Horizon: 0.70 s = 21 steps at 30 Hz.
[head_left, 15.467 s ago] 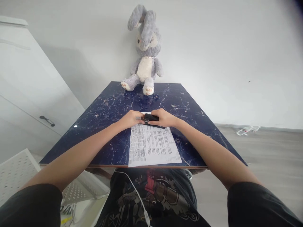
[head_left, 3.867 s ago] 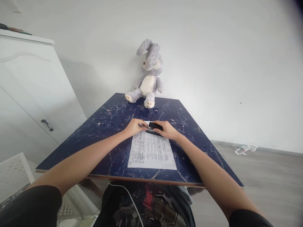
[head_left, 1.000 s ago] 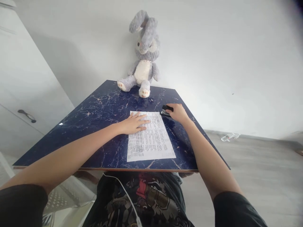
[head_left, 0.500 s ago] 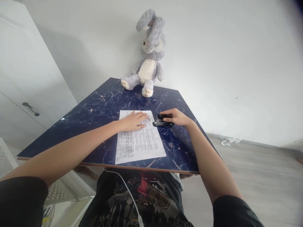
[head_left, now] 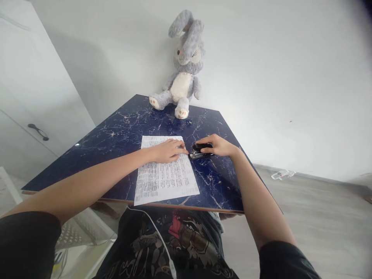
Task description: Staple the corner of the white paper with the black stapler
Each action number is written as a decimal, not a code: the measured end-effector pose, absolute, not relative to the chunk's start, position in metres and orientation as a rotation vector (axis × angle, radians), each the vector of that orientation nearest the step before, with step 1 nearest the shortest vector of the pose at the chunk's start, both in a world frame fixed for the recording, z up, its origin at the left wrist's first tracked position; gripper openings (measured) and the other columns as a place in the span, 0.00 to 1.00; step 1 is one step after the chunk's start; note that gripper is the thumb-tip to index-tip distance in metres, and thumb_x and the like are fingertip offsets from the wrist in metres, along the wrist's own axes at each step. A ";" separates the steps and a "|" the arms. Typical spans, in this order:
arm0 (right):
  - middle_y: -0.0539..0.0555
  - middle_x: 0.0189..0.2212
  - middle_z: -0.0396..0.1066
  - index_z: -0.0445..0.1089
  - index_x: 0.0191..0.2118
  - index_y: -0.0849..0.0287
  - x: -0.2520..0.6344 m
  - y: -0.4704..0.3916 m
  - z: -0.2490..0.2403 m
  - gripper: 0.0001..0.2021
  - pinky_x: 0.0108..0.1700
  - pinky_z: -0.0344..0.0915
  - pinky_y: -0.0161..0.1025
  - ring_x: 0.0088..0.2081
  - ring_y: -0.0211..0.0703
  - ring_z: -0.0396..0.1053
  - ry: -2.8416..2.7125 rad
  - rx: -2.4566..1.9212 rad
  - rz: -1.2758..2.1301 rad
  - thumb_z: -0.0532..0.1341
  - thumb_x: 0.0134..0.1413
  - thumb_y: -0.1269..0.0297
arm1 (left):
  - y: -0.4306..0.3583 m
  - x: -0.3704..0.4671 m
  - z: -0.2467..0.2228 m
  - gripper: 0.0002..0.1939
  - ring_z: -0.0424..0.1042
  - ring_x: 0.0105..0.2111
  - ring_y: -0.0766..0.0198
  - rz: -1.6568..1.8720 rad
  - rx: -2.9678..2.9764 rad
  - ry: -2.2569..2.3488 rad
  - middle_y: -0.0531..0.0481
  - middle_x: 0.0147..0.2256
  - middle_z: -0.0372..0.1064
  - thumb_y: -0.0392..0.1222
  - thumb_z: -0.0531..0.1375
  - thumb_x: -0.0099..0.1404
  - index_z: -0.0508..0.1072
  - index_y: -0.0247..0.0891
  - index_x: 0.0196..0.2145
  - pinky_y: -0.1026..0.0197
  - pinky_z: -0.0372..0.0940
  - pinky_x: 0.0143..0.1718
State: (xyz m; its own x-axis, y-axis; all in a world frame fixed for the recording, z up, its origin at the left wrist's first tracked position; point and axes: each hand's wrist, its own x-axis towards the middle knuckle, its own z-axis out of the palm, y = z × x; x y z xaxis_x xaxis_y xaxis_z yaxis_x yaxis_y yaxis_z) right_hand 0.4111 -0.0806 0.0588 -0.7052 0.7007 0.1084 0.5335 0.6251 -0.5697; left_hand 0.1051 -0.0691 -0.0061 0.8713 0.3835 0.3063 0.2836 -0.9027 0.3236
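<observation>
Stapler right of paper, plush rabbit behind

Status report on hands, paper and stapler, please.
Left hand on paper. Right hand gripping stapler at paper's right edge. Rabbit farther back, touching neither.

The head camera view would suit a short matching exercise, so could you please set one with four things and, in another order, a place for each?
Things:
1. Paper
2. Stapler
3. Plush rabbit
4. Handle

Places:
A. On the white cabinet
B. Under the left hand
C. At the far end of the blue table
D. In the right hand

Right pairs: 1-B, 2-D, 3-C, 4-A.
</observation>
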 end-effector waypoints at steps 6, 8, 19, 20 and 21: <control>0.53 0.52 0.80 0.79 0.57 0.51 0.400 -0.086 0.062 0.19 0.55 0.72 0.49 0.50 0.53 0.78 -2.607 -0.873 0.752 0.67 0.61 0.58 | -0.068 0.105 -0.007 0.15 0.65 0.61 0.43 0.606 2.784 0.477 0.39 0.63 0.65 0.41 0.58 0.69 0.75 0.44 0.52 0.42 0.55 0.64; 0.52 0.51 0.80 0.79 0.56 0.51 0.401 -0.086 0.061 0.19 0.54 0.72 0.48 0.50 0.53 0.78 -2.593 -0.875 0.750 0.67 0.60 0.58 | -0.068 0.104 -0.006 0.15 0.65 0.61 0.42 0.602 2.817 0.507 0.38 0.63 0.65 0.40 0.58 0.69 0.74 0.43 0.53 0.41 0.55 0.64; 0.52 0.44 0.80 0.79 0.53 0.55 0.387 -0.096 0.068 0.16 0.45 0.69 0.43 0.41 0.47 0.75 -2.664 -0.785 0.819 0.67 0.61 0.58 | -0.063 0.102 -0.011 0.19 0.65 0.62 0.44 0.586 2.769 0.617 0.40 0.63 0.66 0.43 0.58 0.71 0.74 0.45 0.57 0.42 0.54 0.65; 0.52 0.44 0.80 0.79 0.52 0.54 0.386 -0.097 0.069 0.16 0.44 0.69 0.43 0.40 0.47 0.75 -2.670 -0.774 0.825 0.67 0.61 0.57 | -0.064 0.102 -0.012 0.19 0.65 0.63 0.44 0.565 2.729 0.613 0.42 0.64 0.66 0.44 0.58 0.72 0.74 0.46 0.58 0.42 0.54 0.65; 0.52 0.43 0.80 0.79 0.52 0.54 0.385 -0.098 0.070 0.16 0.43 0.69 0.42 0.40 0.46 0.75 -2.674 -0.767 0.836 0.67 0.61 0.57 | -0.065 0.102 -0.013 0.19 0.64 0.65 0.45 0.531 2.691 0.610 0.44 0.65 0.66 0.47 0.57 0.73 0.74 0.48 0.60 0.42 0.53 0.66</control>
